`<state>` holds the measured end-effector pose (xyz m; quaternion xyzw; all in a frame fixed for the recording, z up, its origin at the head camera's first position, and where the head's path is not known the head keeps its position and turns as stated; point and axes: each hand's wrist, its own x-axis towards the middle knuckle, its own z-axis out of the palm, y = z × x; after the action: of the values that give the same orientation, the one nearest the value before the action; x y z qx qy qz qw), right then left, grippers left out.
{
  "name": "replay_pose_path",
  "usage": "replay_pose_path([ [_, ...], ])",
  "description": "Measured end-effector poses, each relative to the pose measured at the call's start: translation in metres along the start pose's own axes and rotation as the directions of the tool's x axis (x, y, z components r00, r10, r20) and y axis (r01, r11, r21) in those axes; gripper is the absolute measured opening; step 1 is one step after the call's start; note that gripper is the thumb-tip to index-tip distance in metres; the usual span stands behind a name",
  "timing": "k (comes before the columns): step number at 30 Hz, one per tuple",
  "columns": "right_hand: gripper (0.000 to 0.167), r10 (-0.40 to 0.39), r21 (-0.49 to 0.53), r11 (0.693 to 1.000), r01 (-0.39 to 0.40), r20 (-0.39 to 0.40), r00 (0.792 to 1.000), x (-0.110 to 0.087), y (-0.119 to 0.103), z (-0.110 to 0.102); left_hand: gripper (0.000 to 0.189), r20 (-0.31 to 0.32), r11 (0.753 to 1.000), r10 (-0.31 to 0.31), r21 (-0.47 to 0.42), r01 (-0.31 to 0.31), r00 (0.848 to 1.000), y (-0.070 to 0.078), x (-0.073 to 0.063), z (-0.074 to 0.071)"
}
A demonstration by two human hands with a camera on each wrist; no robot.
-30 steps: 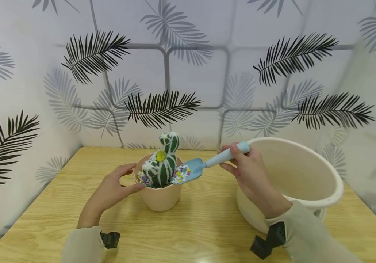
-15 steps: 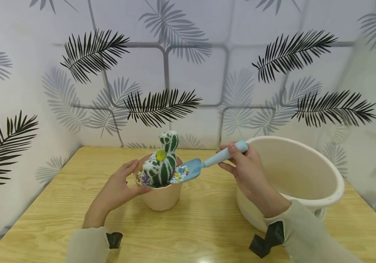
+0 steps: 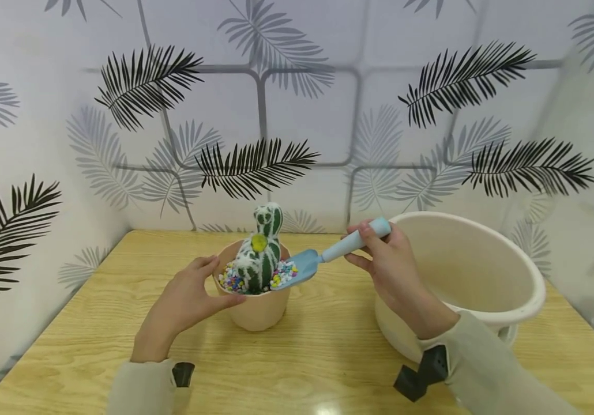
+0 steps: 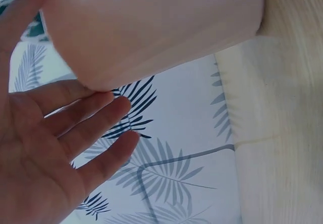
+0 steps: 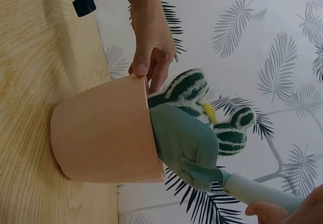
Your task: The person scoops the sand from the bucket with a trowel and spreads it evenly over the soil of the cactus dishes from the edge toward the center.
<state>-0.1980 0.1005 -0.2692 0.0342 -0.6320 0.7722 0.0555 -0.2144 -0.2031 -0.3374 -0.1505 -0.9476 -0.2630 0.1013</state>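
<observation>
A peach flowerpot (image 3: 259,314) stands on the table with a green, white-fuzzed toy cactus (image 3: 260,266) in it, bearing a yellow flower. Colourful pebbles (image 3: 232,279) lie around its base. My left hand (image 3: 183,302) holds the pot at its left rim, thumb on the near side; in the left wrist view its other fingers spread beside the pot wall (image 4: 151,27). My right hand (image 3: 395,271) grips the handle of a light-blue trowel (image 3: 304,264). The trowel's tip is over the right rim, with more pebbles (image 3: 284,273) at its front. In the right wrist view the blade (image 5: 184,141) hides part of the cactus.
A large cream bucket (image 3: 527,297) stands on the right, behind and beside my right forearm. The wooden table (image 3: 328,357) meets a leaf-patterned wall covering (image 3: 307,127) at the back and sides.
My left hand has moved slightly right, its thumb further along the near rim. The pot and cactus have shifted a little to the right. The trowel has hardly moved, its tip staying at the rim.
</observation>
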Motion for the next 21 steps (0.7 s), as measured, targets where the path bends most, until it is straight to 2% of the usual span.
replay_pose_path([
  [5, 0.014, -0.015, -0.028, 0.999, 0.015, 0.006, 1.000, 0.001, 0.002, 0.002, 0.086, 0.017, 1.000, 0.009, 0.027, -0.009, 1.000, 0.003, -0.001, -0.005],
  [9, 0.013, -0.021, -0.026, 0.999, 0.021, 0.015, 1.000, 0.001, 0.001, 0.002, 0.086, 0.016, 0.999, -0.010, 0.053, 0.009, 1.000, 0.007, -0.001, -0.006],
  [17, 0.013, -0.014, -0.025, 1.000, 0.014, 0.011, 1.000, 0.002, -0.002, 0.000, 0.082, -0.008, 0.993, -0.004, 0.120, 0.005, 1.000, 0.018, -0.002, -0.009],
  [21, 0.014, -0.013, -0.043, 0.999, 0.013, 0.011, 1.000, 0.003, -0.003, 0.000, 0.066, -0.018, 0.987, -0.012, 0.159, 0.014, 1.000, 0.025, -0.003, -0.010],
])
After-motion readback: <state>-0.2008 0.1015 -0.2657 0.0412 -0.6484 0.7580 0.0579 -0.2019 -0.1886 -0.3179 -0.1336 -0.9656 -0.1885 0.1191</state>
